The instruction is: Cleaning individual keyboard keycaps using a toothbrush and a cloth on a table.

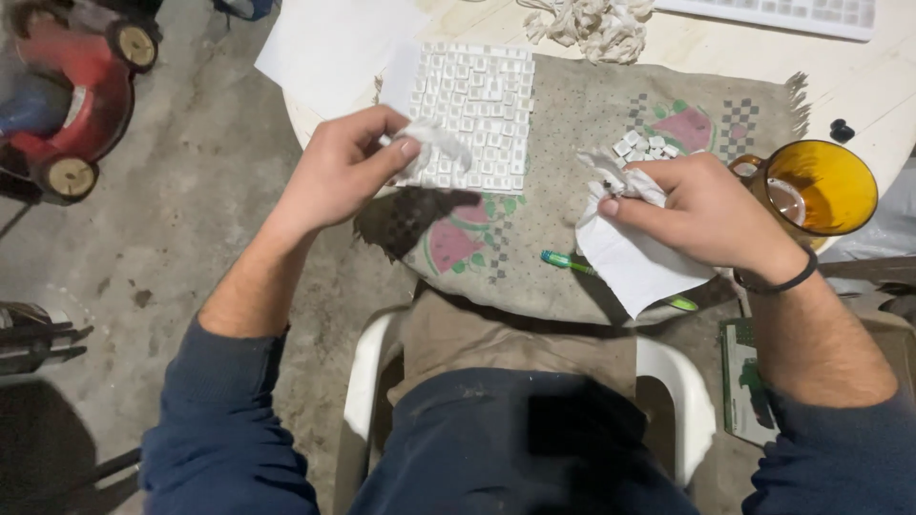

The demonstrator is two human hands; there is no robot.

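Note:
My left hand (342, 170) pinches a small crumpled white tissue (434, 143) at the near left corner of a block of white keyboard keycaps (477, 105) laid in rows on a cloth. My right hand (697, 210) grips a larger white tissue (625, 257) that hangs down over the cloth's front edge; something small may sit inside its folds, but I cannot tell. A little heap of loose white keycaps (644, 146) lies just above my right hand.
A watermelon-print cloth (572, 114) covers a round pale table (859, 86). An amber glass mug (821, 186) stands at right, a green pen (572, 262) near the front edge, a rag pile (592, 27) and a white keyboard (792, 14) at the back. A red toy vehicle (76, 86) sits on the floor.

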